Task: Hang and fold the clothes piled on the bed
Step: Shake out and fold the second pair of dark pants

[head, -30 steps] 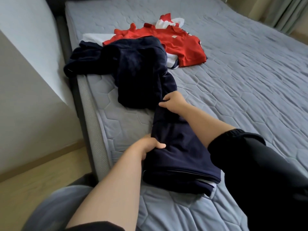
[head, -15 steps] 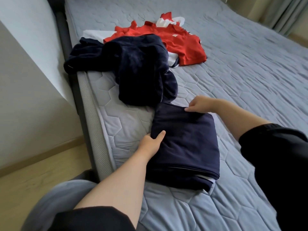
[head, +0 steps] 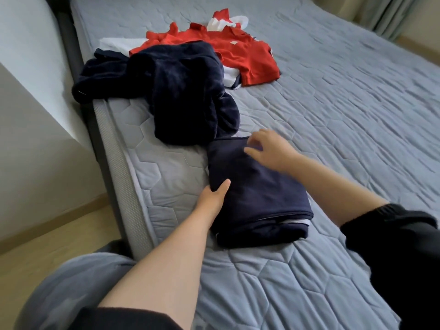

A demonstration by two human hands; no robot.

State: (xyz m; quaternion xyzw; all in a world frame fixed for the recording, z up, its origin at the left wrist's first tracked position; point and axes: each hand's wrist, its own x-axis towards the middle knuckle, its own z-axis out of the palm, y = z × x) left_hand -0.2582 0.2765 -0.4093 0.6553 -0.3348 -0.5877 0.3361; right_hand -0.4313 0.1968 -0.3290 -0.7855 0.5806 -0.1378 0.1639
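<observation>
We see the folded garment (head: 257, 194) on the bed (head: 345, 103), just in front of the dark pile (head: 185, 91). The left hand (head: 212, 198) grips its left edge, thumb on top. The right hand (head: 269, 151) is over its far end, fingers apart and holding nothing. The red shirt (head: 245, 58) carries a white label (head: 234, 43), too small to read.

Navy garment (head: 257, 194) folded over flat, right hand (head: 271, 153) off its far edge (fingers now spread)
</observation>
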